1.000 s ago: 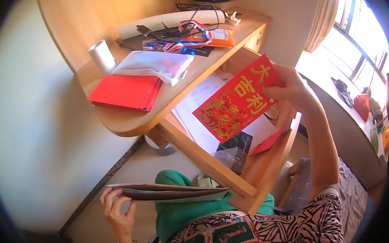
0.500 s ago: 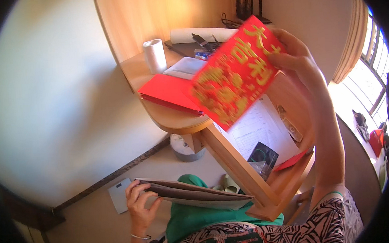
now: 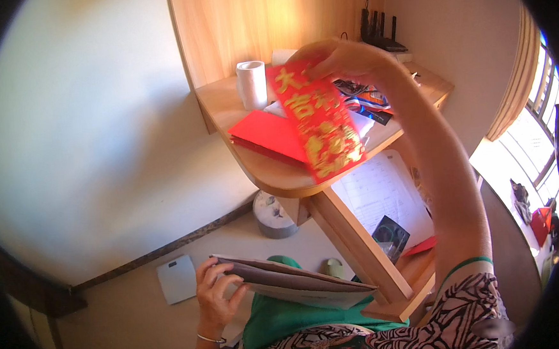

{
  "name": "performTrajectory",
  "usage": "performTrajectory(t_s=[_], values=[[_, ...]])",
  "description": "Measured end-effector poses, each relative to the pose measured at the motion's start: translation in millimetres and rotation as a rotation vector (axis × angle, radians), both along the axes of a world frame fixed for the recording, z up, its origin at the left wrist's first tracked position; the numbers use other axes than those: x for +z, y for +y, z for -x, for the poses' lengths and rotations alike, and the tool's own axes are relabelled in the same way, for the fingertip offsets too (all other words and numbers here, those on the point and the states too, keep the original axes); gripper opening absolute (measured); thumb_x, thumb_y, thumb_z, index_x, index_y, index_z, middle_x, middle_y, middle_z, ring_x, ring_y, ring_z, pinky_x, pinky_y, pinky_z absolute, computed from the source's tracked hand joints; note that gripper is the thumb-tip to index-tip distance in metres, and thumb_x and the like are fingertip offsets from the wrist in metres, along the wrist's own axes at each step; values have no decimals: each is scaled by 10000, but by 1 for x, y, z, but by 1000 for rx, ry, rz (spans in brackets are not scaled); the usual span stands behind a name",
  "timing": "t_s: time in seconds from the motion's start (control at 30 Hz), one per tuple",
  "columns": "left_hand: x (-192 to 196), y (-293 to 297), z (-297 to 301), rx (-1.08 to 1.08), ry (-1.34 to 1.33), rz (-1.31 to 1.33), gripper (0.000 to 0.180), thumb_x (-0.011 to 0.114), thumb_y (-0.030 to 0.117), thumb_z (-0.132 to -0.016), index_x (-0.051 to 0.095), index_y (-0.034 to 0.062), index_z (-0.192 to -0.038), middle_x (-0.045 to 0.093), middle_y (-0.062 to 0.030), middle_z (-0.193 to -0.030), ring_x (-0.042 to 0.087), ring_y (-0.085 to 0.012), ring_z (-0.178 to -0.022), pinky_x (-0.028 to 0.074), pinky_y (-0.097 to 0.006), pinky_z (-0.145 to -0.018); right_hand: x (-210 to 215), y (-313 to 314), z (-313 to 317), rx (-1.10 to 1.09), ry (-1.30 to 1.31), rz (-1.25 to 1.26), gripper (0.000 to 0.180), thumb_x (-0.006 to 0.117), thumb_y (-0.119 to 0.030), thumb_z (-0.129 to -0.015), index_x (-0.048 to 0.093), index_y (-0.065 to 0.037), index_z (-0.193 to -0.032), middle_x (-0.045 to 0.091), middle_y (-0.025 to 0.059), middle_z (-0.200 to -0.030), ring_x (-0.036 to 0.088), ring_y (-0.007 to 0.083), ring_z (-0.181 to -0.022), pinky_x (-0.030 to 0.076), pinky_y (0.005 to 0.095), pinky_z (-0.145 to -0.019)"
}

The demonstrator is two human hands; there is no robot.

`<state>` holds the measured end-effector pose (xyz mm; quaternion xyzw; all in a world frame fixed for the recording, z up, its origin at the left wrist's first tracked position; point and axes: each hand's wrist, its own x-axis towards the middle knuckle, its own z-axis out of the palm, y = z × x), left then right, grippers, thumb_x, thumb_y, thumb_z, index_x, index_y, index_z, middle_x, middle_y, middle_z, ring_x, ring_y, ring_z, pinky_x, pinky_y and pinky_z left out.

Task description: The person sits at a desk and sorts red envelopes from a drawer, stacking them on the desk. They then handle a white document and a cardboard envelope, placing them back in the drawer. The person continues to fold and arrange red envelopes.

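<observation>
My right hand (image 3: 343, 62) grips the top of a red envelope (image 3: 321, 124) with gold printing and hangs it over the desk's rounded end. Just behind its lower part lies a stack of plain red envelopes (image 3: 264, 134) on the desktop. Over my lap, my left hand (image 3: 217, 290) pinches one end of a flat brown paper envelope (image 3: 305, 281), whose mouth gapes a little along the upper edge. What is inside it cannot be made out.
A white paper roll (image 3: 252, 85) stands on the desk (image 3: 214, 105). A black router (image 3: 383, 40) sits at the back. The open drawer (image 3: 360, 237) holds papers (image 3: 383, 190). On the floor are a white scale (image 3: 178, 280) and a round grey bin (image 3: 274, 219).
My right hand has moved left with the red envelope, now more upright and close to the red stack. The left hand keeps its hold; the view has shifted slightly.
</observation>
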<state>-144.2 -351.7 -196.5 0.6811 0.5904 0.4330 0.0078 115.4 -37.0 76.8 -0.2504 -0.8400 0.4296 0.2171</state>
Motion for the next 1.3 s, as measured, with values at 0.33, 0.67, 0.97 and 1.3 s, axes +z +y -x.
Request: performTrajectory(t_s=[0.33, 0.67, 0.97, 1.3], values=[[-2, 0, 0, 1, -24, -11, 238, 837, 91, -602, 659, 81, -760, 639, -86, -1047, 512, -353, -1152, 423, -466, -963, -74, 29, 85, -101, -293, -823, 304, 672, -64, -737, 732, -124, -1029, 689, 158, -1023, 654, 319, -935, 504, 406, -855], [-3, 7, -4, 28, 38, -27, 238, 823, 46, -603, 655, 81, -769, 626, -87, -1041, 513, -371, -1144, 430, -471, -952, -106, -103, 74, -53, -163, -1123, 393, 706, -287, -778, 629, -4, -1039, 594, 178, -1121, 568, 345, -1092, 492, 461, -890], [-7, 5, -8, 62, 96, 4, 267, 810, -8, -608, 618, 58, -782, 617, -102, -1085, 499, -371, -1192, 415, -491, -973, -82, -109, -26, -77, -91, -806, 340, 691, -243, -836, 656, -47, -1112, 638, 132, -1139, 622, 291, -1058, 492, 404, -915], [-10, 10, -6, 59, 76, 34, 205, 755, 26, -647, 606, 56, -785, 610, -111, -1082, 490, -378, -1193, 405, -490, -977, -121, -193, -190, -139, -695, -218, 465, 696, -436, -784, 688, -28, -1008, 697, 164, -930, 657, 326, -896, 514, 399, -796]])
